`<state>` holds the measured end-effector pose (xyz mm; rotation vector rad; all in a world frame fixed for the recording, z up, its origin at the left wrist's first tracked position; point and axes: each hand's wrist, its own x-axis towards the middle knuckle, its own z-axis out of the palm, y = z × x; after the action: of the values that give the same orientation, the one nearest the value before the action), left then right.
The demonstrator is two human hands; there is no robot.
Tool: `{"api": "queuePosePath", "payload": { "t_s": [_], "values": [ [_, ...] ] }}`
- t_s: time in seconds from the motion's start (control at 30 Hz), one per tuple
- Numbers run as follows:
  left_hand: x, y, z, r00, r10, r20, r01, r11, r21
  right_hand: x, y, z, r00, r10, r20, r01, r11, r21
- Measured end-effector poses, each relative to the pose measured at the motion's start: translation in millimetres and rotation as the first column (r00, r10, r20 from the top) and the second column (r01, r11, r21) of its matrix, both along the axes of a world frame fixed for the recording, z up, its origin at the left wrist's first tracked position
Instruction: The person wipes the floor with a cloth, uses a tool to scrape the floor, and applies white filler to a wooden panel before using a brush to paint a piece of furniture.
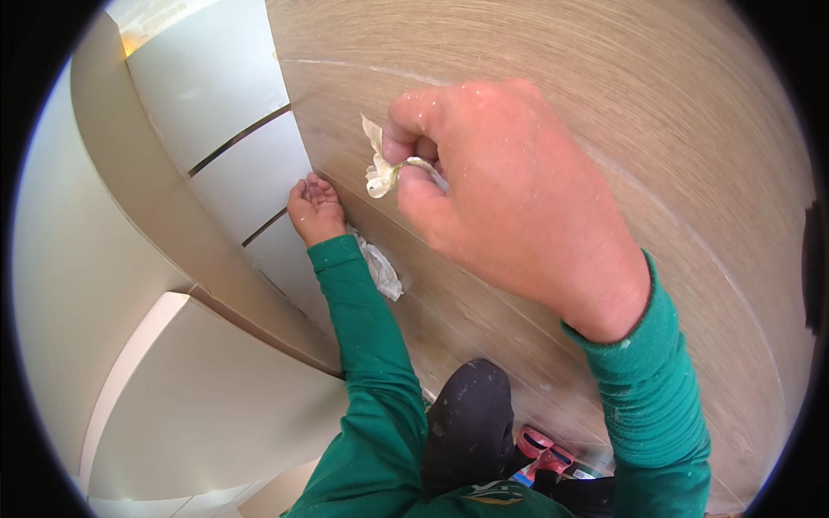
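Between the thumb and fingertips of my right hand (pixel 509 186) is a crumpled, off-white strip of thin material (pixel 378 173), perhaps paper or tape. This hand is raised over the wood-grain surface (pixel 484 43), and pale specks dot its skin. My left hand (pixel 316 205) is farther down, beside the white panels (pixel 237 186). Its palm is turned up with the fingers loosely curled, and nothing shows in it. A crumpled white sheet (pixel 378 263), cloth or plastic, lies beside my left wrist and is partly hidden by the sleeve.
Dark gaps run between the white panels. On the left stand a beige curved board (pixel 164 198) and a large pale panel (pixel 216 388) with a raised edge. Pink shoes (pixel 544 449) are at the bottom near my dark-trousered knee (pixel 471 414). Something dark (pixel 812 268) stands at the right rim.
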<state>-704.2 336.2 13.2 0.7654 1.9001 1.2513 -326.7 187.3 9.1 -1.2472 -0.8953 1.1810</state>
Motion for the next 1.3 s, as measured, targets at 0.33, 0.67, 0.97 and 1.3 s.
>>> {"api": "queuePosePath", "payload": {
  "t_s": [0.33, 0.67, 0.97, 1.3],
  "values": [
    [-31.7, 5.7, -13.8, 0.942, -0.237, -0.239, 0.252, 0.967, 0.037, 5.0, -1.0, 1.4, 0.999, 0.031, -0.037, -0.032, 0.999, -0.029],
    [-15.0, -8.4, -7.8, 0.98, -0.135, -0.144, 0.131, 0.991, -0.035, 10.0, 0.1, 2.4, 0.999, 0.015, -0.044, -0.015, 1.0, -0.009],
    [-26.7, 1.9, -3.4, 0.944, -0.234, -0.234, 0.232, 0.972, -0.037, 8.8, 1.1, 5.4, 0.998, 0.03, -0.051, -0.03, 0.999, -0.011],
    [-48.9, 5.3, -16.1, 0.92, -0.255, -0.296, 0.265, 0.964, -0.005, 9.3, 4.9, 5.5, 0.999, 0.006, -0.034, -0.006, 1.0, -0.008]
  ]
}}
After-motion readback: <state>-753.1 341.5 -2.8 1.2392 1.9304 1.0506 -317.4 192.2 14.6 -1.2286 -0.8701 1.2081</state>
